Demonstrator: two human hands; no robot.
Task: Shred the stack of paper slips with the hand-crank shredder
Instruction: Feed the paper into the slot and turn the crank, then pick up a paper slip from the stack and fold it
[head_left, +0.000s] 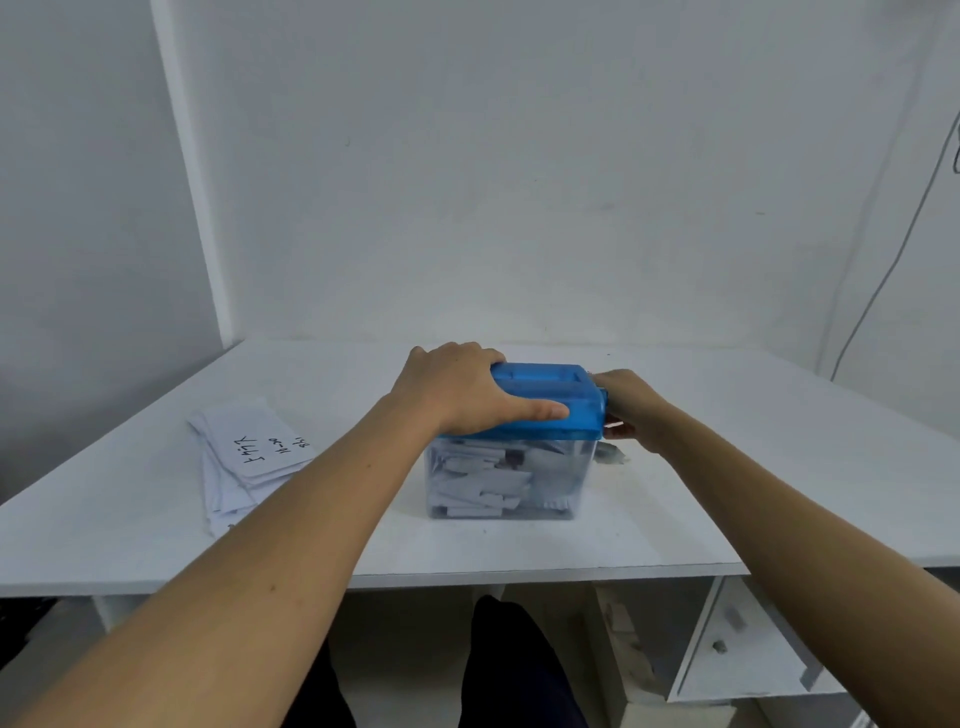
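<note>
Firmly held: both hands on the shredder

**Head view.** Near the middle of the white counter (727, 467), a little closer to its front edge than to the wall, stands the hand-crank shredder (545, 400), a blue plastic cutter top on a clear plastic bin. The bin (498, 483) is packed with pale paper strips almost up to the blue top.

The left hand (457, 395) lies over the left end of the blue top. Its fingers curl over the far edge and its thumb stretches along the front face, so it grips the top.

The right hand (631, 410) is pressed against the shredder's right side, fingers clenched round the crank (602, 400). The hand hides most of the crank. Only a blue piece at the top corner and a blurred pale bit under the hand show.

The stack of white paper slips (249, 452) lies flat and loosely fanned toward the counter's left edge, well apart from the shredder, with dark handwriting on the top slip.

A thin grey cable (883, 270) hangs down the wall at the right. Below the counter's front edge are a white drawer unit (737, 639) and the person's dark trouser legs (514, 665).
</note>
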